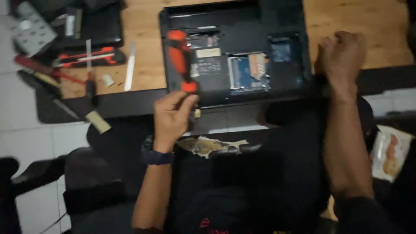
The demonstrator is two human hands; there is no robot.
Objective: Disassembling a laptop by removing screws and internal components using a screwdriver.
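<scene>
A black laptop lies upside down on a wooden table with its bottom covers off, showing blue circuit boards inside. My left hand holds the lower end of a red and black screwdriver that stands over the laptop's left side. My right hand is closed in a fist at the laptop's right front corner, and it seems to grip the edge of the case.
Left of the laptop lie a red and black utility knife, a thin screwdriver, a metal strip, a small white cap and a grey perforated part. A plastic bag sits at lower right.
</scene>
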